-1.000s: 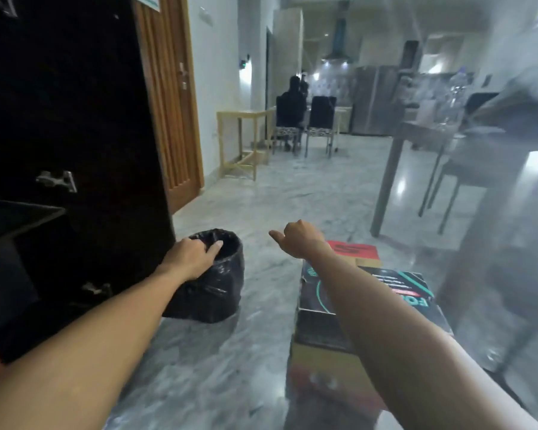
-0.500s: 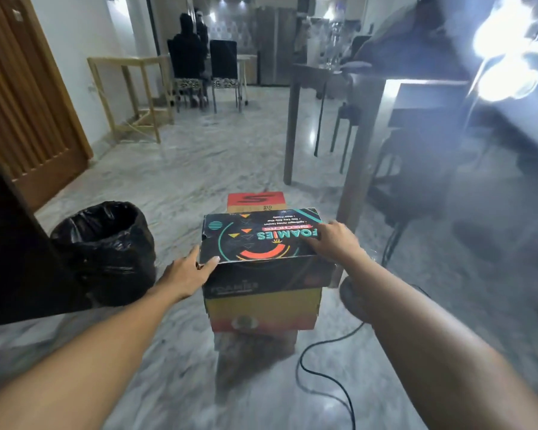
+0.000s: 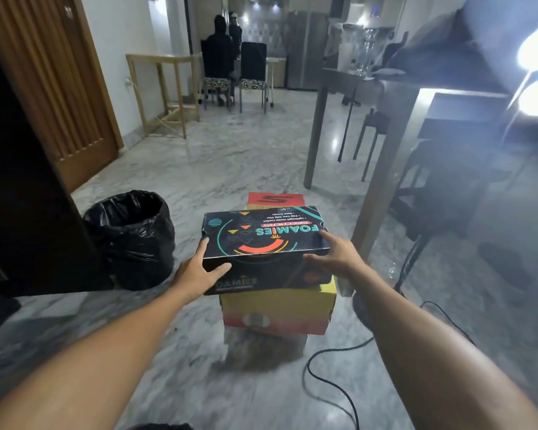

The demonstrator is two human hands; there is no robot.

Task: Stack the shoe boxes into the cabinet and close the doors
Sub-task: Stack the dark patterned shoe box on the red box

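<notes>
A black shoe box [image 3: 261,240] with colourful print and the word FOAMIES lies on top of a yellow and red shoe box [image 3: 277,308] on the marble floor. My left hand [image 3: 199,271] grips its near left corner, thumb on the front. On the near right corner sits my right hand [image 3: 333,256], fingers along the lid edge. Behind the stack a red shoe box [image 3: 274,198] with a black S is partly hidden. The dark cabinet door [image 3: 28,197] stands open at the left edge; the cabinet's inside is out of view.
A bin with a black bag [image 3: 134,237] stands just left of the boxes. A black cable [image 3: 333,373] snakes over the floor at the right. A dark table leg [image 3: 382,193] and chairs stand right. A wooden door [image 3: 59,88], a light wooden frame table and a seated person lie farther back.
The view swung from the cabinet toward the boxes. My hands went from hovering in the air to gripping both near corners of the black shoe box, whose near end looks slightly raised.
</notes>
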